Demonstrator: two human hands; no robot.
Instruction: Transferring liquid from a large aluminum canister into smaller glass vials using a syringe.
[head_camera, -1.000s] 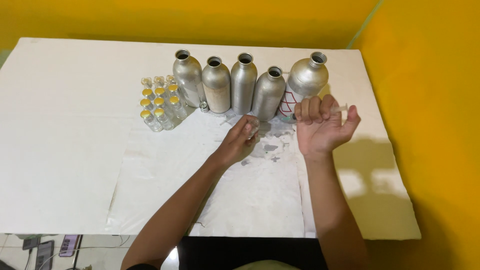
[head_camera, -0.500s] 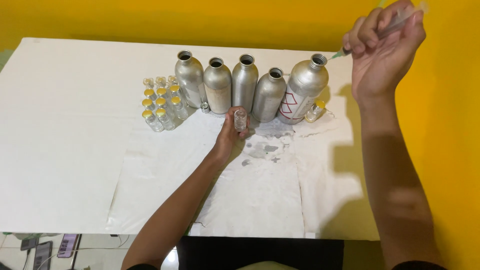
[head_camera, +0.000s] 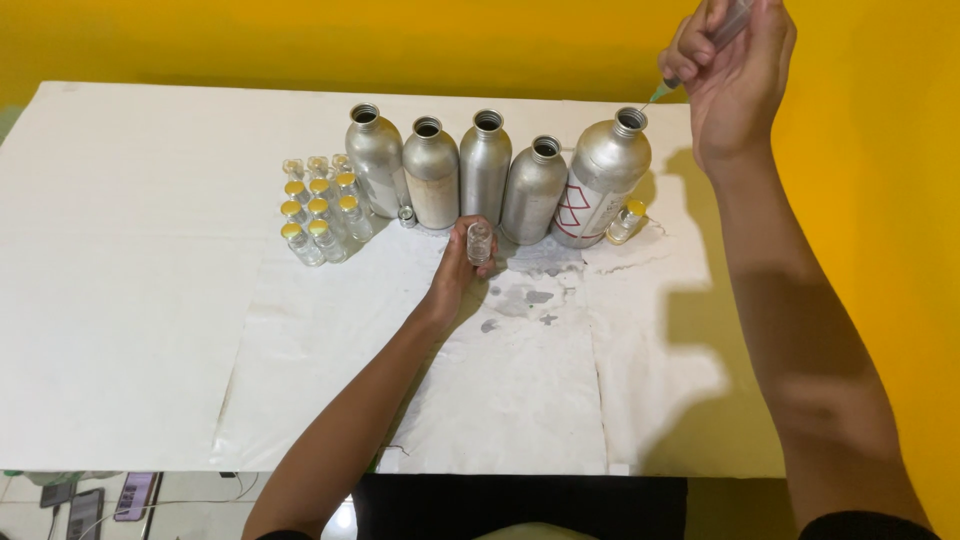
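Observation:
My left hand (head_camera: 455, 275) holds a small clear glass vial (head_camera: 479, 243) upright just in front of a row of silver metal bottles. My right hand (head_camera: 735, 75) is raised high at the right and grips a syringe (head_camera: 700, 50), its needle pointing down at the open mouth of the rightmost silver bottle (head_camera: 600, 180), which carries a red pattern. Whether the needle tip touches the mouth I cannot tell.
Several open silver bottles (head_camera: 485, 165) stand in a row on white paper (head_camera: 150, 300). A cluster of small yellow-capped vials (head_camera: 318, 215) sits to their left; one more vial (head_camera: 627, 220) stands by the patterned bottle. Wet stains (head_camera: 535, 295) mark the paper. Yellow wall behind.
My right hand rose from the table beside the bottles and now holds the syringe over the rightmost bottle. My left hand lifted the vial slightly and keeps it upright.

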